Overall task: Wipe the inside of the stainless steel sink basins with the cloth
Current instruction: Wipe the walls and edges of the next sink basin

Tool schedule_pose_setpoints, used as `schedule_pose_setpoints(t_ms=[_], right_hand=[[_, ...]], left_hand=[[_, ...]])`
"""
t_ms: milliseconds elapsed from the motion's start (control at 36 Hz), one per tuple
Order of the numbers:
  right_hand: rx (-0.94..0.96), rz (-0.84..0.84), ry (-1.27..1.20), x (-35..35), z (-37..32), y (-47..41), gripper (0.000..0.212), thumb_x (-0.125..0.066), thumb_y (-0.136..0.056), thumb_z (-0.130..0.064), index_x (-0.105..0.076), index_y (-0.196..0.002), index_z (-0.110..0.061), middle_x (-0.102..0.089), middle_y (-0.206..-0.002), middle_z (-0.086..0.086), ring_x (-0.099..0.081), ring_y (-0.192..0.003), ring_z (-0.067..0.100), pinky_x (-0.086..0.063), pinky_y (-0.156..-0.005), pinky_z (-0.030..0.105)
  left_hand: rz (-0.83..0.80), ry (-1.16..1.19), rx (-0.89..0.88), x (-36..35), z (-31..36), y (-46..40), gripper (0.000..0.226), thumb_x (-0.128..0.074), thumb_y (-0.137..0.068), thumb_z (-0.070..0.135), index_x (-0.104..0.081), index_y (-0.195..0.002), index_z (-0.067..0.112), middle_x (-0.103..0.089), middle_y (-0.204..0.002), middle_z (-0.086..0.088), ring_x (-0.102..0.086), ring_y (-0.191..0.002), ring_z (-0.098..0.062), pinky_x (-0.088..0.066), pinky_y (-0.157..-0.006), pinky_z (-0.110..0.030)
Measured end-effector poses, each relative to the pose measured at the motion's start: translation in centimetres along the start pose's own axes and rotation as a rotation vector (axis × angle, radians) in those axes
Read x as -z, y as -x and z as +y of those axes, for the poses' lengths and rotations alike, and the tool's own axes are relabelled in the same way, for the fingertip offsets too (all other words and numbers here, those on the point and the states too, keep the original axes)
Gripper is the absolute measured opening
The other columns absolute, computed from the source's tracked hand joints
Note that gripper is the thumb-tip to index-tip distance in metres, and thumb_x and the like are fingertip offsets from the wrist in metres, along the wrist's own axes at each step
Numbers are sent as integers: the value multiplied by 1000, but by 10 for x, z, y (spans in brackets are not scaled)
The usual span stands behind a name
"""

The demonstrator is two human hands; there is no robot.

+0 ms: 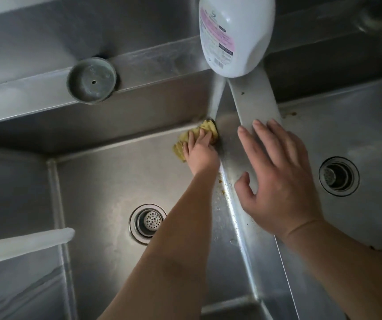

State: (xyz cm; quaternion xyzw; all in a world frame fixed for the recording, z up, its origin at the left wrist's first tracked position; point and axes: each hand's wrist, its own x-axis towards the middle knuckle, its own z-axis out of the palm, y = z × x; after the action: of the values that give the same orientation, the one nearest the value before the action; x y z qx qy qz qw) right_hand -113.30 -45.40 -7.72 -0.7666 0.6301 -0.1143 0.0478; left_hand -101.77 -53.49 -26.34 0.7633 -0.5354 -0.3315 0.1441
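Nearest the camera, the right hand [280, 181] lies flat with fingers spread on the steel divider [254, 100] between the two basins, holding nothing and seemingly bracing the body. Left of it, the left hand [200, 148] reaches down into the left basin [97, 181] and presses a yellow cloth [205, 129] into the far right corner, where the floor meets the back wall and the divider wall; its fingers lie over the cloth, pushing rather than clutching.

Judged from this, the step in hand is scrubbing that corner. Crumbs [222, 183] cling to the divider wall just below the wrist, so the next move probably calls for dragging the cloth back along that wall. The right basin [358, 125], at the frame's right, also shows specks. A white bottle [236, 33] stands at the top.
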Motion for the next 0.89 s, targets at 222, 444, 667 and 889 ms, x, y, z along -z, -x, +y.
schedule_pose_setpoints(t_ms=[222, 444, 667, 889], right_hand=[[-24, -82, 17, 5, -2, -1, 71, -48, -86, -28, -36, -154, -15, -36, -158, 13, -26, -149, 34, -28, -118, 56], [-42, -58, -15, 7, -3, -1, 69, -44, -84, -31, -40, -151, -18, -40, -156, 11, -30, -147, 33, -28, -118, 55], [-16, -101, 97, 14, -8, 2, 65, -45, -85, -30, -43, -148, -13, -42, -154, 11, -34, -144, 34, -26, -117, 55], [-72, -115, 22, 29, -36, 126, 64, -57, -83, -17, -48, -145, -10, -46, -152, 12, -39, -142, 35, -28, -114, 58]], left_hand=[[-142, -87, -159, 11, -25, 7, 54, -37, -91, 26, -56, -141, 32, -44, -155, 5, -16, -153, -17, 0, -123, -33], [-265, -179, -262, 6, -45, 45, 41, -42, -102, 26, -58, -139, 35, -45, -154, 9, -17, -153, -13, -3, -124, -32], [-431, -376, -459, 6, -69, 90, 56, -41, -99, 13, -47, -146, 43, -37, -157, 20, -10, -154, -13, 1, -125, -36], [-551, -559, -634, 1, -95, 133, 52, -42, -98, 22, -45, -145, 45, -35, -157, 22, -8, -154, -12, 2, -125, -35]])
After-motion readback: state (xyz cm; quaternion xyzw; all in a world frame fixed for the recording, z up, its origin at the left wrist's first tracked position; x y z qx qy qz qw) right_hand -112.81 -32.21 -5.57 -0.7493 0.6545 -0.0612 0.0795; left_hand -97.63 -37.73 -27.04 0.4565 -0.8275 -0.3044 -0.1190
